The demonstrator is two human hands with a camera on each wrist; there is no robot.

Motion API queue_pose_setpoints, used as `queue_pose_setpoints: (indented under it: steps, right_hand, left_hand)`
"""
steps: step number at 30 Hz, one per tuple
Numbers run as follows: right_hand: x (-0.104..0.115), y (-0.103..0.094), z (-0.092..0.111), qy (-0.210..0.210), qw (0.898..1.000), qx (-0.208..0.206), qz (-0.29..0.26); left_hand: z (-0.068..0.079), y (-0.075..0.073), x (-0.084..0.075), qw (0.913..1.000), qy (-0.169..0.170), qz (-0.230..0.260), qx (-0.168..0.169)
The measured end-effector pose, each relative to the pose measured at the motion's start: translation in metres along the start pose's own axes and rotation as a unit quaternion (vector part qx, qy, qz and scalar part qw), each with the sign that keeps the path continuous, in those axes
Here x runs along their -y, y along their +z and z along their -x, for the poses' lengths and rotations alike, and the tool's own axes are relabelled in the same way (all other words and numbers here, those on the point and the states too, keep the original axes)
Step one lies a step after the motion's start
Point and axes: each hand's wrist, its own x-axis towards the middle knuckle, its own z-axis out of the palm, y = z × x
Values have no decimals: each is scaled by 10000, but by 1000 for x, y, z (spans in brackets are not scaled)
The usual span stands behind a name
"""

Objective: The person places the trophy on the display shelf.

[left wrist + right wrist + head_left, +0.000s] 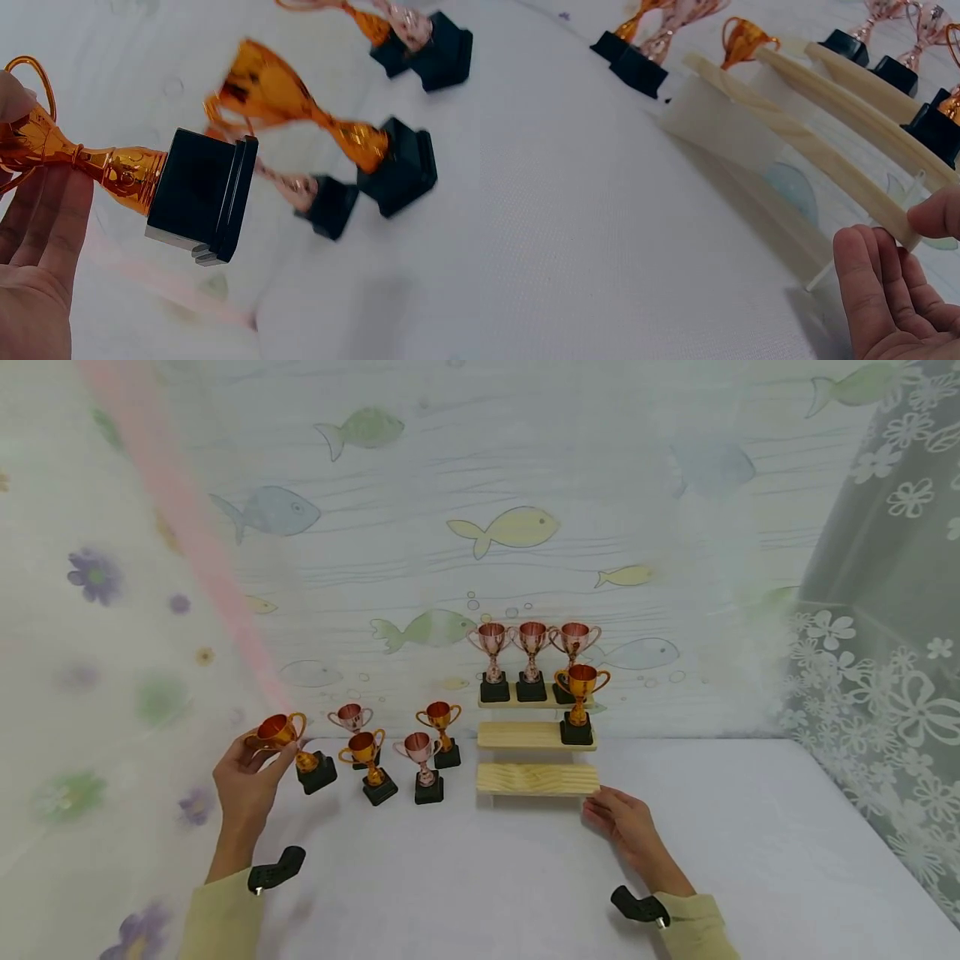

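My left hand [251, 783] grips a gold trophy [276, 732] by its cup, above the table's left side. In the left wrist view the trophy's black base [196, 187] points away from the fingers. A three-tier wooden shelf [534, 779] stands at centre right. My right hand [628, 828] pinches the right end of its lowest board [821, 161], thumb on top and fingers beneath. Three rose-gold trophies [532, 647] stand on the top tier, the right one partly hidden. One gold trophy [580, 689] stands at the right end of the middle tier.
Left of the shelf, two gold trophies [439, 717] and two rose-gold ones [418, 747] stand on the white table [450, 885]. One rose-gold trophy is partly hidden behind a gold one. Behind them hangs a fish-patterned curtain [480, 452]; a lace curtain [900, 677] borders the right.
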Motion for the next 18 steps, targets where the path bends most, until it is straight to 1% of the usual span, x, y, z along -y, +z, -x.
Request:
queue_pose_setpoints:
  steps: [4, 7, 10, 14, 18]
  right_hand:
    - [-1, -1, -2, -2, 10000, -18, 0]
    - [-2, -1, -3, -13, 10000, -39, 3]
    - [-3, 0, -4, -8, 10000, -28, 8]
    - [-4, 0, -4, -13, 10000, -35, 8]
    - [-2, -1, -3, -22, 10000, -57, 52]
  left_hand:
    - [6, 12, -23, 9983, 432, 267, 277]
    - [8, 24, -40, 9950, 779, 358, 522]
    - [9, 34, -53, 9907, 1085, 437, 700]
    - [11, 46, -68, 9839, 1363, 611, 978]
    - [14, 60, -83, 9782, 1494, 726, 1248]
